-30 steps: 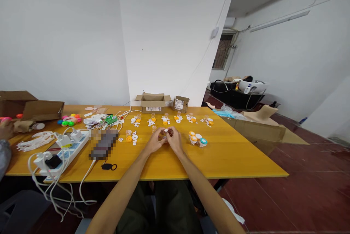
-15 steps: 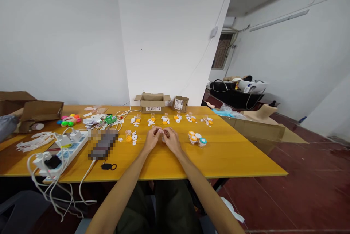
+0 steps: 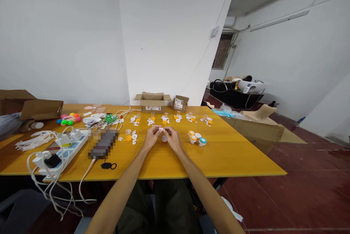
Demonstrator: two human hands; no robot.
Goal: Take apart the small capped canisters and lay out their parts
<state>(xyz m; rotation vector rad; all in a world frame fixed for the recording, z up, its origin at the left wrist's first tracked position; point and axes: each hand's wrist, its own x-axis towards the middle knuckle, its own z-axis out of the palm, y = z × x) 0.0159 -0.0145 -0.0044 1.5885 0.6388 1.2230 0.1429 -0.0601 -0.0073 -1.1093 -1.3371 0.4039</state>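
Between the fingertips of my left hand and my right hand is a small white plastic part. Both hands are closed on it, above the table. Just below it, a small clear container stands on the table between my hands. To the right sit several small clear containers with orange, white and blue lids. On the left, a clear cup stands by an orange ring and white discs. Farther back runs a row of clear cups with orange and white parts.
Two cardboard boxes, one wide and one small, stand against the wall. A power strip with tangled white cables, a pixelated dark device, a black key fob and colourful balls lie on the left of the table.
My fingertips have spread slightly, so the white part shows more clearly, and the clear container beneath is more visible. The rest has not moved.
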